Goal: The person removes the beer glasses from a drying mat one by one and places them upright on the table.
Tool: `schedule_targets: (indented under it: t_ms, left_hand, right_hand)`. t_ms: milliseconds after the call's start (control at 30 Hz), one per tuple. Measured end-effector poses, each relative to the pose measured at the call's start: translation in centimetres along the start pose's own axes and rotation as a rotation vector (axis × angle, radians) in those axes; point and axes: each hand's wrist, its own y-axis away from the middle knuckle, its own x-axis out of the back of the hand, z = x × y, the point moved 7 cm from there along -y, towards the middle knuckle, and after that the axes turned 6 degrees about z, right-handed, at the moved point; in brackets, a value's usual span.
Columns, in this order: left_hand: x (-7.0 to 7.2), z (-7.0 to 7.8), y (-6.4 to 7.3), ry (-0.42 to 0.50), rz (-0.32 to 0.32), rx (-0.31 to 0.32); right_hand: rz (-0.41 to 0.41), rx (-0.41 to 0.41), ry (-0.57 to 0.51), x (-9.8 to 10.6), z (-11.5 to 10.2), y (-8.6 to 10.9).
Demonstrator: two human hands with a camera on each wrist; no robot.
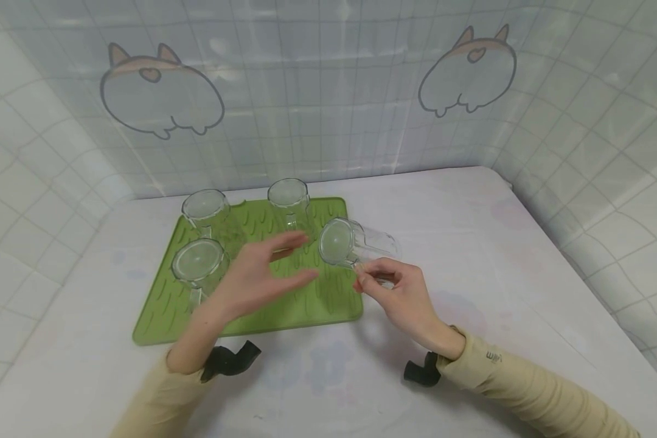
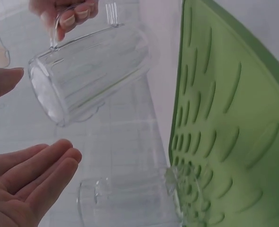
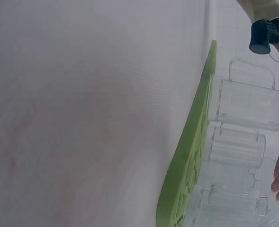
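The glass mug (image 1: 336,241) is in the air, pinched by its handle between the thumb and fingers of the right grip (image 1: 396,292). It tilts, with its base up toward the left grip and its mouth pointing away to the right. The left grip (image 1: 257,277) holds nothing; thumb and fingers are spread apart, to the left of the right grip, near the mug's base but not touching it.

The step in hand looks like steadying or turning the mug with both hands. To do it well, keep the pinch on the handle firm, since a handle-only hold probably lets the body swing, and bring the left fingers round the base evenly before any turning.

Left of the right grip lies a green ribbed mat (image 1: 306,304). On it three mugs stand mouth down: a back middle mug (image 1: 288,192) beyond the left fingertips, a back left mug (image 1: 205,204) farther left, and a front left mug (image 1: 199,260) just beside the left wrist. That last one calls for care: a low forearm could knock it. The bench (image 1: 328,389) spreads under all of it, with a tiled wall covering (image 1: 328,91) beyond both grips.
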Motion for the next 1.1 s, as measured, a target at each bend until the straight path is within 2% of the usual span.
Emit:
schedule_targets:
  t_ms: [167,467,600,733,1100]
  left_hand:
    - [-0.8,0.1,-0.5,0.009,0.009,0.009]
    - [-2.3,0.4,-1.4,0.034,0.036,0.044]
    - [-2.7,0.6,-1.7,0.053,0.046,0.051]
    - [-2.9,0.9,-1.8,0.075,0.061,0.046]
    - [-3.2,1.1,-1.7,0.078,0.089,0.011]
  right_hand:
    - [-0.007,0.002,-0.002,0.0,-0.1,0.0]
    - [-0.020,0.054,0.020,-0.2,-0.1,0.0]
    - [-0.022,0.075,0.027,-0.3,1.2,0.0]
    - [-0.028,0.106,0.027,-0.3,2.4,-0.1]
    - [-0.041,0.145,0.035,-0.5,2.2,0.2]
